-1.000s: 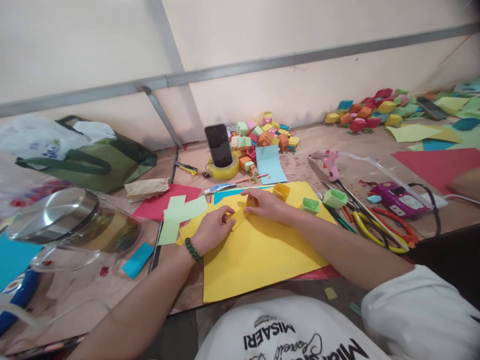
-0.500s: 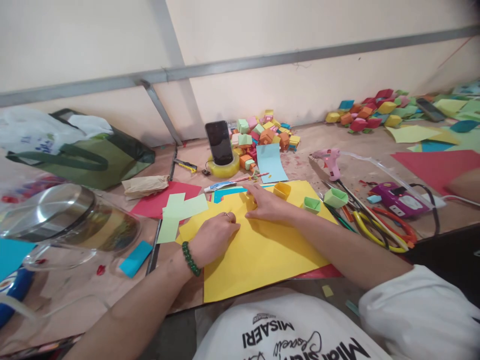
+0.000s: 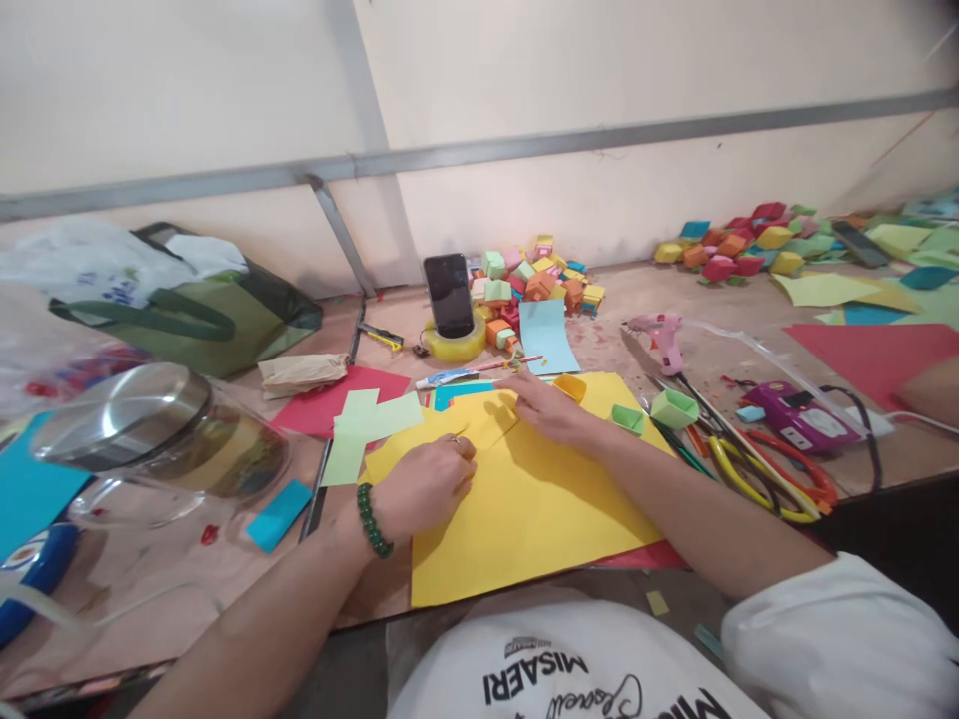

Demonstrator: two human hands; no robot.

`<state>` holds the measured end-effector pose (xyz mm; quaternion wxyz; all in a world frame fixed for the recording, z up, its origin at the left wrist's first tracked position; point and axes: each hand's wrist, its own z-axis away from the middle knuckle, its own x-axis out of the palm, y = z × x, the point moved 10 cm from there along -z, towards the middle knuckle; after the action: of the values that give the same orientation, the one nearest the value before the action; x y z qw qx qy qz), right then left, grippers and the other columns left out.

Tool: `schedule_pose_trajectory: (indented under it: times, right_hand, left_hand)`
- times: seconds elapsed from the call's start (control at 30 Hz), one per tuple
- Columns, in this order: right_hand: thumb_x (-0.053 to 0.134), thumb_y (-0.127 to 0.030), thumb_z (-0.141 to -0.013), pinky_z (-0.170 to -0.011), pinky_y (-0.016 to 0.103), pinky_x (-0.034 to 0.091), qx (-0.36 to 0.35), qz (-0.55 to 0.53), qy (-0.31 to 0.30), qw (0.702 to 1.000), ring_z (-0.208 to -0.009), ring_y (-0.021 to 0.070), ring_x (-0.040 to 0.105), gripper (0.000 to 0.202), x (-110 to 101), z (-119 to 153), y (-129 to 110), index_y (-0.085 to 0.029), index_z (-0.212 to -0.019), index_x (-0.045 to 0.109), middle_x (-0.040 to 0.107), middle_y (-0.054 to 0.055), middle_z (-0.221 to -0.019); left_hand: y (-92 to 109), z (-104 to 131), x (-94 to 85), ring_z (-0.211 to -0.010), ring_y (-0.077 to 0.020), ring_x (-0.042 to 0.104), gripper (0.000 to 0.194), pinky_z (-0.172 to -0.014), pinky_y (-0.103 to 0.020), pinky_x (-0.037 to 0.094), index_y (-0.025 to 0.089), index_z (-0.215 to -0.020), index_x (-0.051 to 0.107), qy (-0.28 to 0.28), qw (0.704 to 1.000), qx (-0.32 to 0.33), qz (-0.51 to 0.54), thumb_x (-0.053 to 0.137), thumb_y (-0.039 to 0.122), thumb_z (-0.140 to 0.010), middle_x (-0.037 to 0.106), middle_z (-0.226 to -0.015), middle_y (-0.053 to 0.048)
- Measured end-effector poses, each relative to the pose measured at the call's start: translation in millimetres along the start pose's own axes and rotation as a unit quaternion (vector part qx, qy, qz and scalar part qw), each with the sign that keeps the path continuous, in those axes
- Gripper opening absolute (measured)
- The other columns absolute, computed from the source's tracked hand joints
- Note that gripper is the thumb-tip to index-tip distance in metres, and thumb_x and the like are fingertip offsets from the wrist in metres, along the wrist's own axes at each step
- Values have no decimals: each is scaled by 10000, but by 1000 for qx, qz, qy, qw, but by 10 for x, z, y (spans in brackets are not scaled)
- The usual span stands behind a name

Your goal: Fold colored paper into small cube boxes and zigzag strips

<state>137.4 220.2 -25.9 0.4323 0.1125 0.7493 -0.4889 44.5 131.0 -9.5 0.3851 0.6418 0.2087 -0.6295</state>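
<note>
Large yellow paper sheets (image 3: 539, 509) lie in front of me. My left hand (image 3: 427, 484), with a green bead bracelet (image 3: 373, 521), rests on their left part, its fingers curled at a yellow paper edge that blends into the sheet below. Farther back, my right hand (image 3: 554, 411) lies with its fingers stretched out over the yellow paper. Beside its wrist sit a small yellow paper box (image 3: 571, 387) and a green paper box (image 3: 627, 419). A second green box (image 3: 674, 408) stands just to the right. Pale green paper strips (image 3: 360, 429) are left of the sheets.
A phone (image 3: 448, 295) leans in a tape roll (image 3: 456, 340) before piled paper cubes (image 3: 539, 285). At right are a pink glue gun (image 3: 665, 340), scissors (image 3: 730, 469) and a purple device (image 3: 805, 414). A glass jug (image 3: 172, 434) stands left. Another person's arm (image 3: 933, 391) shows far right.
My right hand's fingers have drawn closer together and lie flatter on the yellow paper. My left hand has shifted slightly, fingers still curled. The view has tilted a little.
</note>
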Motion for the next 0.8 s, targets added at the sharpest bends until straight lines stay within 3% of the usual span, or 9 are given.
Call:
schedule_pose_trajectory:
  times: [0.1,0.23,0.37,0.5,0.67,0.8]
  right_hand:
    - [634,-228,-799,-875,377,476,-38,61,-18,997,-1046,244,548,287,45,29,-174,-192,-1084,648,576,101,-1130]
    - [643,-134,-780,-843,363,474,-75,99,-31,992,-968,230,543,120,72,37,-274,-159,-885,697,619,93,-981]
    - [585,-43,-767,-799,333,462,-111,114,-26,987,-958,220,526,172,42,59,-328,-179,-787,690,622,81,-954]
    - [526,31,-678,-760,303,456,-158,129,-57,977,-916,201,551,274,67,157,-390,-169,-804,665,625,80,-956]
    - [610,-125,-708,-745,294,461,-150,112,-101,977,-884,197,581,159,29,237,-413,-161,-857,651,635,88,-959]
    - [624,-164,-739,-711,297,457,-140,128,-97,977,-827,201,592,124,9,221,-437,-163,-857,661,663,75,-868]
  left_hand:
    - [-168,-60,-93,-935,-218,586,71,-811,-333,481,173,-788,612,75,995,-63,14,544,182,-805,617,-992,-77]
    - [-341,-111,-56,-893,-224,580,255,-763,-350,480,165,-992,552,96,986,-131,40,627,250,-764,596,-989,-70]
    - [-275,-143,20,-816,-200,576,155,-719,-321,451,179,-937,553,67,990,-115,46,591,255,-807,606,-886,-38]
    - [-188,-151,10,-768,-190,561,234,-671,-296,425,186,-885,582,44,994,-91,45,642,389,-785,587,-833,-31]
    - [-195,-155,4,-745,-190,553,345,-647,-293,418,180,-847,581,42,994,-85,59,664,500,-747,582,-819,-32]
    - [-278,-146,-10,-768,-193,573,315,-682,-309,450,169,-969,575,86,987,-106,91,536,459,-851,588,-861,-49]
